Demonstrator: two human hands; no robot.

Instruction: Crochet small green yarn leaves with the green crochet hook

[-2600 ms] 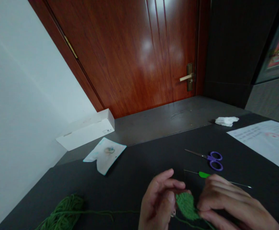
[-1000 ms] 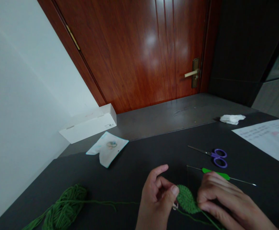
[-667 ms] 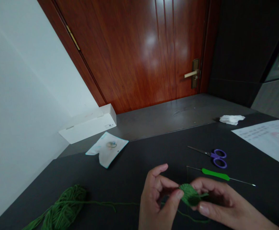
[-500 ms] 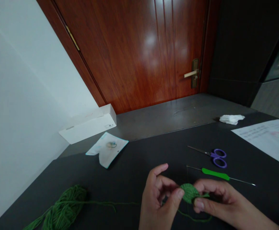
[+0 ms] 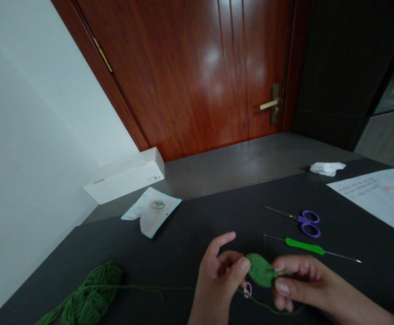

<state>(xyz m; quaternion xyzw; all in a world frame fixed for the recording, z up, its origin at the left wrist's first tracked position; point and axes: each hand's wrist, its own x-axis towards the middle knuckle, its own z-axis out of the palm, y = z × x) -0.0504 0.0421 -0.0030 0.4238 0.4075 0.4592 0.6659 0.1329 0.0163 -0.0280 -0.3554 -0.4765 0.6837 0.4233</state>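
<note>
A small green crocheted piece (image 5: 260,270) is stretched between my two hands, low and right of centre. My left hand (image 5: 222,275) pinches its left edge between thumb and fingers, with the index finger raised. My right hand (image 5: 302,282) pinches its right end, where a short stem or yarn tail shows. Below my left fingers hangs a small pink loop (image 5: 247,290), perhaps a stitch marker. Green yarn runs left under my left hand to a ball of green yarn (image 5: 93,293) on the dark table (image 5: 183,253).
Beyond my hands lie purple-handled scissors (image 5: 308,223) and a green-handled crochet hook (image 5: 304,245). A white packet (image 5: 156,212) and a long white box (image 5: 125,178) are at the left. Crumpled tissue (image 5: 327,169) and printed paper (image 5: 383,194) are at the right.
My left hand has shifted slightly left and down. The green piece has moved left and tilted, showing more of its oval face. The pink loop has come into view below it.
</note>
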